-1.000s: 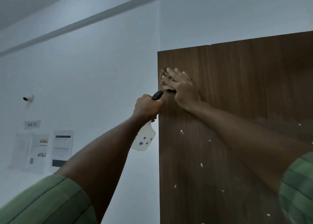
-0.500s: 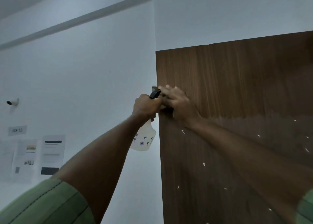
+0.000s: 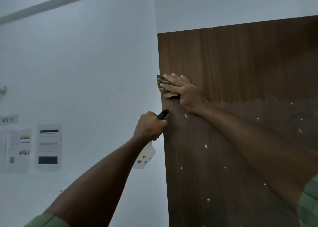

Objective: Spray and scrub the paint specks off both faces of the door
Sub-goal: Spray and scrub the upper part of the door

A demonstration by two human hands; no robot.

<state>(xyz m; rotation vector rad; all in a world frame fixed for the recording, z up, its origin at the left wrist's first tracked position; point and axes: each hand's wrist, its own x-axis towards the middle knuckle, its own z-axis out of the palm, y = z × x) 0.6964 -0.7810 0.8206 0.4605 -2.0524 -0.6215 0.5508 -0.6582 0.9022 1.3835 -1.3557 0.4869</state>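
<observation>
Far left, papers taped to the white wall under a "WS 13" label. Nothing there bears on the job.

Left hand, level with the door's free edge: fingers wrapped tight round the neck of the spray bottle, black nozzle poking up toward the wood, pale body hanging below the fist. No mist visible.

Door, brown veneer, filling the right half. Right hand has swung back up the edge from where it was half a second ago, down against the bottle hand; a second ago it was high again. So, an up-and-down scrubbing stroke along the edge. Fingers lie straight and spread, pressing a crumpled brownish cloth flat on the face. Cloth sits under the fingertips, poking out left and below, right at the door's edge.

The wood above the hand looks speck-free. White specks remain scattered below it, downward and rightward. Judgement: this face only partly done; other face not in view.
</observation>
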